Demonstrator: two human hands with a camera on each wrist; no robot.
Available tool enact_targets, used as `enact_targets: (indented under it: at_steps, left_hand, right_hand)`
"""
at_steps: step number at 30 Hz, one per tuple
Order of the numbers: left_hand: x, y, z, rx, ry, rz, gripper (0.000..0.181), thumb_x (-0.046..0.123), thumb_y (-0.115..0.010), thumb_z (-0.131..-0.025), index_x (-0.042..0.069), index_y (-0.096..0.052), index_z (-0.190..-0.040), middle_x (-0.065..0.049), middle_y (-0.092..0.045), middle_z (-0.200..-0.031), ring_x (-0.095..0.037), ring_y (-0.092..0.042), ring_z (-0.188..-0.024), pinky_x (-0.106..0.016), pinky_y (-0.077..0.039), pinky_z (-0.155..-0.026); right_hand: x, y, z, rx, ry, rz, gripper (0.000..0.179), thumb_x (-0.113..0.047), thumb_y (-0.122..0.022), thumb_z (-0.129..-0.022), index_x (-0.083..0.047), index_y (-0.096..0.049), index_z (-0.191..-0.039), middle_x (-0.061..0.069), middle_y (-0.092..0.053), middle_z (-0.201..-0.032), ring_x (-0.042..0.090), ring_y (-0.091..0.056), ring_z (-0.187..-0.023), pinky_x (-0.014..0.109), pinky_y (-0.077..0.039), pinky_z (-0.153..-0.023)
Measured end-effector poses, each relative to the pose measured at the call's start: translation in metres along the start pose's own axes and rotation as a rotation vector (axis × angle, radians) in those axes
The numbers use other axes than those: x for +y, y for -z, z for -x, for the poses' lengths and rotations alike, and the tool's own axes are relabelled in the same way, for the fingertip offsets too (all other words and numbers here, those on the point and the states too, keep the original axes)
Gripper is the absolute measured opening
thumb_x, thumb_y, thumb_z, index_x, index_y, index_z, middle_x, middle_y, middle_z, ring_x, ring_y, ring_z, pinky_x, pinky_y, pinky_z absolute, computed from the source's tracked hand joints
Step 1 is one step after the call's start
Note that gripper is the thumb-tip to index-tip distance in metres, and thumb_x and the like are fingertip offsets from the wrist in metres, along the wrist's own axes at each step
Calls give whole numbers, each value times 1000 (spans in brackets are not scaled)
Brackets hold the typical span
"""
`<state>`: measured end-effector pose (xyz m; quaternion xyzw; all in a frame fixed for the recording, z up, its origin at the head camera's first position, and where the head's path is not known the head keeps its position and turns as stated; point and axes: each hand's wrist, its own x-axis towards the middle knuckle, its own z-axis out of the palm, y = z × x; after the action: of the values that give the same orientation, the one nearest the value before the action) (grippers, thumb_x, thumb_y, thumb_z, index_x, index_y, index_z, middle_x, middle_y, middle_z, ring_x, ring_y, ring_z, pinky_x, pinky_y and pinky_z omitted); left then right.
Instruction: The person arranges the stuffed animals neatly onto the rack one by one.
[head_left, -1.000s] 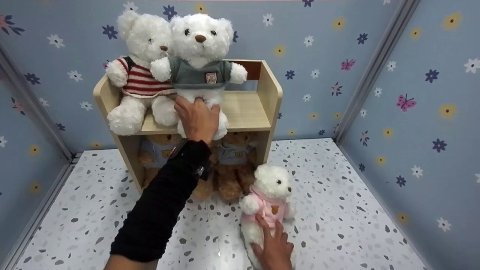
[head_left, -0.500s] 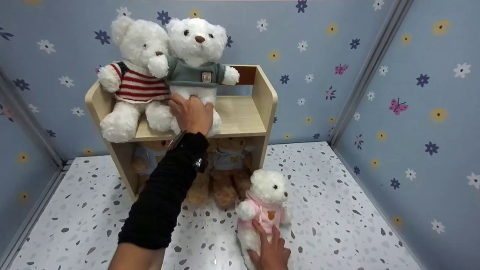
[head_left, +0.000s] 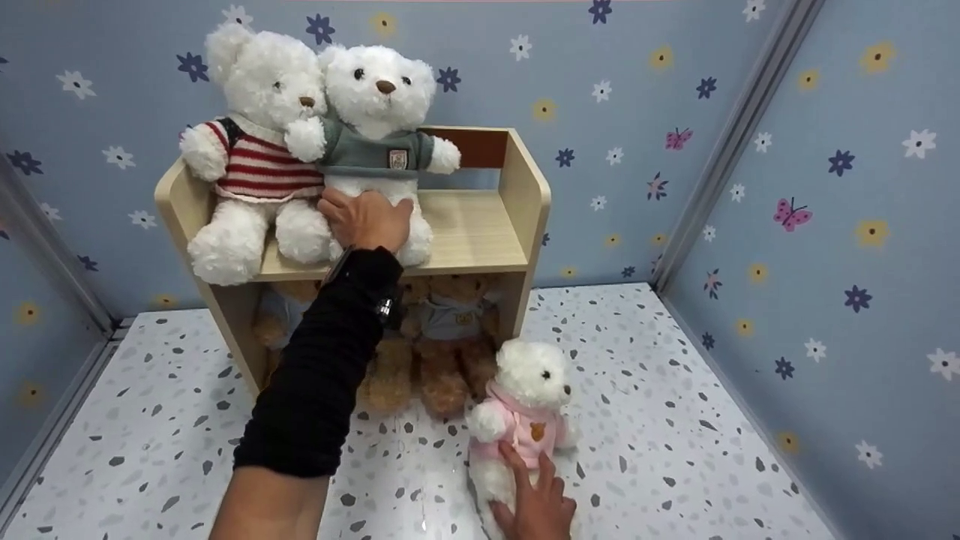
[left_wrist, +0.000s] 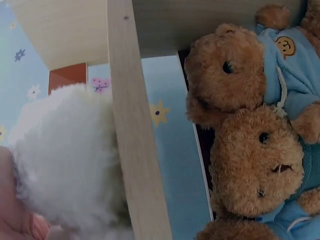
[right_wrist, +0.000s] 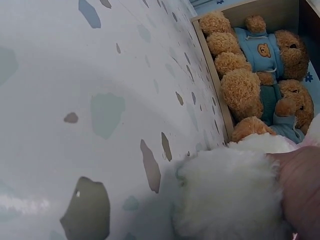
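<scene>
A white teddy bear in a green sweater [head_left: 370,154] sits on the upper shelf, with my left hand [head_left: 369,219] gripping its lower body and leg. On its left, touching it, sits another white teddy bear in a red-striped sweater [head_left: 270,169]. My right hand [head_left: 536,499] holds a smaller white teddy bear in a pink hoodie [head_left: 521,427] by its belly. That bear is on the speckled floor in front of the shelf's right side. White fur [left_wrist: 70,165] lies against the fingers in the left wrist view. My left fingertips are partly hidden in fur.
The wooden shelf [head_left: 517,262] has upright side panels and a front board. Brown teddy bears [left_wrist: 255,160] in blue and green tops fill its lower compartment, partly behind my left sleeve [head_left: 307,397]. Flowered walls [head_left: 615,67] enclose the speckled floor [head_left: 660,435].
The head view has shifted slightly. The green-sweater bear has settled a little lower and farther back on the shelf under my left hand. My right hand stays on the pink-hoodie bear.
</scene>
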<state>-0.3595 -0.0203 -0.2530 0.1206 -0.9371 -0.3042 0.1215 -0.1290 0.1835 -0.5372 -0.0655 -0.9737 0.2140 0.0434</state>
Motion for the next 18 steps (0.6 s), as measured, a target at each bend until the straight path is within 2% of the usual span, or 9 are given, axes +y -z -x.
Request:
enact_targets:
  at_steps: [2,4,7,9,11,13,15,18]
  left_hand:
    - [-4,-1,1,58,-17,39,49,46,-57,-100,-2,-68,-101,-31,-33,-138,-45,-27,-129,-45,-33,-109]
    - [-7,-4,4,156,-51,72,50,45,-63,-98,-3,-66,-106,-31,-34,-139,-45,-30,-129,-45,-33,-111]
    - [-12,-9,9,296,-145,29,54,42,-68,-96,-5,-58,-121,-29,-36,-138,-43,-36,-127,-46,-34,-111]
    - [-16,-11,11,347,-227,-18,52,39,-66,-98,-4,-53,-125,-26,-39,-134,-41,-39,-122,-47,-35,-108]
    - [-21,-11,13,340,-303,-70,49,40,-59,-102,-4,-53,-123,-25,-42,-128,-40,-40,-116,-48,-35,-103]
    - [-27,-9,14,289,-366,-84,52,45,-53,-104,-5,-55,-120,-25,-43,-125,-40,-39,-114,-49,-37,-101]
    - [-34,-7,16,226,-405,-97,67,56,-48,-102,-6,-55,-125,-27,-43,-128,-41,-40,-117,-49,-40,-100]
    - [-43,-6,21,144,-449,-123,86,69,-49,-95,-5,-50,-138,-29,-41,-137,-42,-39,-124,-52,-44,-100]
  right_hand:
    - [-1,0,1,4,2,2,79,-37,-85,-79,-41,-39,-145,26,-40,-141,46,-55,-106,67,-46,-74]
    - [-2,0,1,5,0,3,79,-38,-84,-79,-41,-39,-145,26,-40,-141,46,-55,-106,67,-46,-74]
    - [-2,0,2,5,1,2,80,-39,-84,-79,-41,-39,-145,26,-40,-141,46,-55,-105,67,-46,-75]
    - [-3,0,2,6,-2,1,80,-38,-85,-79,-41,-39,-145,26,-40,-141,46,-55,-106,67,-46,-75]
    - [-4,0,3,8,-6,10,81,-38,-85,-79,-40,-39,-145,25,-40,-140,46,-55,-104,67,-46,-75]
    - [-5,1,3,7,-17,19,81,-37,-86,-79,-40,-39,-144,25,-41,-140,46,-55,-104,67,-46,-75]
    - [-6,1,2,8,-24,26,80,-37,-86,-78,-39,-40,-144,24,-41,-139,46,-56,-104,67,-46,-75]
    - [-7,1,3,14,-30,22,80,-37,-86,-78,-39,-41,-144,24,-41,-140,46,-56,-104,66,-46,-76]
